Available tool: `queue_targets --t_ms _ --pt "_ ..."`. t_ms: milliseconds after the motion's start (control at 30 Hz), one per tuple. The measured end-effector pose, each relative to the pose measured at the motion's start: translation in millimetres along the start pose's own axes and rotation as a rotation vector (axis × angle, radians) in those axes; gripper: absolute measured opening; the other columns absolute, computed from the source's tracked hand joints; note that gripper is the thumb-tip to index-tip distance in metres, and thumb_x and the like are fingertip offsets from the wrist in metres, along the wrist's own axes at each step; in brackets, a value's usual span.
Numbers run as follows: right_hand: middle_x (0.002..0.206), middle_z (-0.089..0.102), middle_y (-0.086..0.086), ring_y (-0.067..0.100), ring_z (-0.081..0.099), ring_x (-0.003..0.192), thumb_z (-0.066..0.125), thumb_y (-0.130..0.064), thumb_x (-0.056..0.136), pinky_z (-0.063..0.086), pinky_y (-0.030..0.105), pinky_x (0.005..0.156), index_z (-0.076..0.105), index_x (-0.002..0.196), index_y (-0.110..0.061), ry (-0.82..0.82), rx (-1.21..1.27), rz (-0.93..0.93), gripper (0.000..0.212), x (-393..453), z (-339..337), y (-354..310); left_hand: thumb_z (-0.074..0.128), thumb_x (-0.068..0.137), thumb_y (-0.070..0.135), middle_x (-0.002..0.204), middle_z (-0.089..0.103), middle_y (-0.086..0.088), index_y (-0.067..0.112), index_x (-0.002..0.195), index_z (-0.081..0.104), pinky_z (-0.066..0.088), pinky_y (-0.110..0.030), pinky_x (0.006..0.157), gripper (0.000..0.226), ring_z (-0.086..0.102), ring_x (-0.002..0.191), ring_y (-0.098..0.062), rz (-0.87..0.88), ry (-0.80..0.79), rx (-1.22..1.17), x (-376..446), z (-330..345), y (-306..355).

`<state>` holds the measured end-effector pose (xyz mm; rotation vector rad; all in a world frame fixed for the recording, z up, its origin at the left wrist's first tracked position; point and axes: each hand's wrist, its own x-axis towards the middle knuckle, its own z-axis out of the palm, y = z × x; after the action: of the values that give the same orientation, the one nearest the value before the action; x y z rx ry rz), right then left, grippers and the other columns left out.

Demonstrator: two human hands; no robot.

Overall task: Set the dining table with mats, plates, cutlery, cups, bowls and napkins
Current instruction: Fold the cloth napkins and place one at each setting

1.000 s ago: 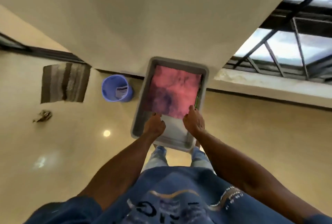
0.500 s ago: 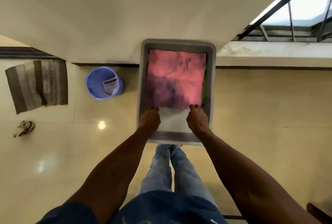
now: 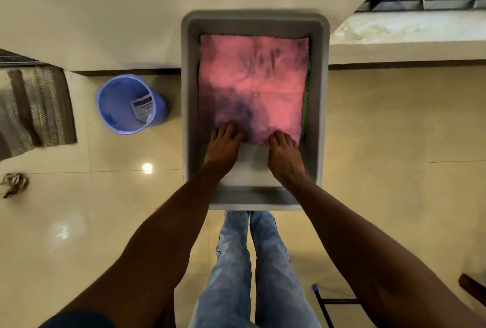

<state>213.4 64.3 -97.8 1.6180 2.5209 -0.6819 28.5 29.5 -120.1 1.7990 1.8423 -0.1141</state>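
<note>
Gleaming cream floor tiles (image 3: 381, 130); blue round bin (image 3: 128, 104) at 9 o'clock of grey rectangular tub (image 3: 322, 91); left hand (image 3: 223, 145) and right hand (image 3: 282, 151) pinch fuzzy pink cloth (image 3: 252, 86).

The pink cloth (image 3: 252, 86) hides most of a green thing (image 3: 305, 107) under it. Fingertips (image 3: 280, 135) of both hands are tucked under its near edge. The striped rug (image 3: 31, 109) is cut by the left edge.

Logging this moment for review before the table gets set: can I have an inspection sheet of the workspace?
Surface: glossy cream floor; no table seen.
Job's things: pink cloth in grey tub, green edge beneath.
Clutter: blue bin holding paper, striped mat, crumpled rag.
Hands: left hand and right hand grip the cloth's near edge.
Cables: nothing seen.
Surroundings: wall, window with bars.
</note>
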Motion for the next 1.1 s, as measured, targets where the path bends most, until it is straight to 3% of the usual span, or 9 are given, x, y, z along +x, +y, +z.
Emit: queue_targets --t_ms 100,200,333,500,633,800,933,1033,1100 --pt "0.111 0.061 0.022 0.038 0.059 0.101 0.058 0.009 0.07 0.049 0.043 0.087 0.062 0.109 0.001 -0.008 0.013 0.011 0.039 0 0 1 0.066 0.084 0.009 0.125 0.056 -0.02 0.009 0.113 0.065 0.042 -0.059 0.093 0.029 0.05 0.119 -0.043 0.066 0.096 -0.016 6 -2 -5" --pt "0.112 0.059 0.019 0.037 0.056 0.102 0.059 0.005 0.073 0.047 0.045 0.086 0.059 0.111 -0.003 -0.005 0.026 0.024 0.038 1 -9 -4 0.064 0.083 0.007 0.108 0.062 -0.018 0.008 0.1 0.065 0.04 -0.047 0.088 0.017 0.059 0.104 -0.04 0.12 0.177 -0.074 4 -15 0" --pt "0.125 0.052 0.012 0.029 0.049 0.114 0.069 -0.019 0.079 0.043 0.043 0.093 0.049 0.128 -0.007 0.018 0.059 0.021 0.054 8 -36 -15 0.045 0.094 0.008 0.112 0.063 -0.02 0.004 0.115 0.059 0.04 -0.043 0.093 0.026 0.057 0.105 -0.038 0.043 0.234 -0.295 -6 -54 26" --pt "0.111 0.061 0.009 0.028 0.055 0.105 0.054 -0.014 0.089 0.039 0.04 0.09 0.06 0.109 -0.011 0.197 0.152 0.029 0.021 22 -98 -42 0.039 0.104 0.022 0.124 0.061 -0.02 0.005 0.129 0.052 0.044 -0.038 0.085 0.032 0.058 0.11 -0.037 0.046 0.286 -0.375 -22 -131 71" --pt "0.099 0.062 0.006 0.023 0.054 0.091 0.047 -0.02 0.091 0.036 0.038 0.091 0.052 0.102 -0.013 0.236 0.292 0.066 0.013 14 -168 -57 0.034 0.104 0.043 0.118 0.064 -0.013 0.018 0.122 0.052 0.043 -0.033 0.08 0.036 0.061 0.104 -0.033 -0.085 0.284 -0.499 -36 -192 85" --pt "0.096 0.057 0.009 0.026 0.054 0.084 0.029 -0.031 0.089 0.05 0.046 0.074 0.048 0.098 -0.014 0.225 0.408 0.059 0.026 -7 -239 -74 0.053 0.099 0.032 0.119 0.064 -0.019 0.005 0.124 0.055 0.047 -0.038 0.082 0.037 0.063 0.103 -0.037 0.019 0.36 -0.385 -56 -269 95" --pt "0.087 0.059 0.006 0.023 0.056 0.071 0.023 -0.057 0.09 0.046 0.035 0.062 0.048 0.104 -0.008 0.279 0.383 0.014 0.057 -23 -288 -95 0.038 0.09 0.03 0.108 0.062 -0.017 0.001 0.108 0.063 0.047 -0.041 0.085 0.042 0.059 0.099 -0.034 0.088 0.5 -0.358 -69 -317 100" --pt "0.085 0.058 0.0 0.019 0.054 0.068 0.038 -0.06 0.096 0.049 0.033 0.066 0.048 0.105 -0.011 0.328 0.31 -0.019 0.051 -28 -315 -109 0.04 0.092 0.013 0.108 0.06 -0.018 0.002 0.109 0.063 0.045 -0.037 0.083 0.031 0.059 0.097 -0.034 0.008 0.609 -0.42 -80 -338 105" --pt "0.091 0.061 0.004 0.023 0.057 0.074 0.046 -0.053 0.096 0.042 0.031 0.066 0.046 0.109 -0.011 0.314 0.246 -0.041 0.044 -27 -327 -113 0.041 0.097 0.008 0.11 0.062 -0.018 0.003 0.115 0.063 0.044 -0.037 0.085 0.029 0.06 0.099 -0.035 -0.003 0.664 -0.429 -84 -348 107"
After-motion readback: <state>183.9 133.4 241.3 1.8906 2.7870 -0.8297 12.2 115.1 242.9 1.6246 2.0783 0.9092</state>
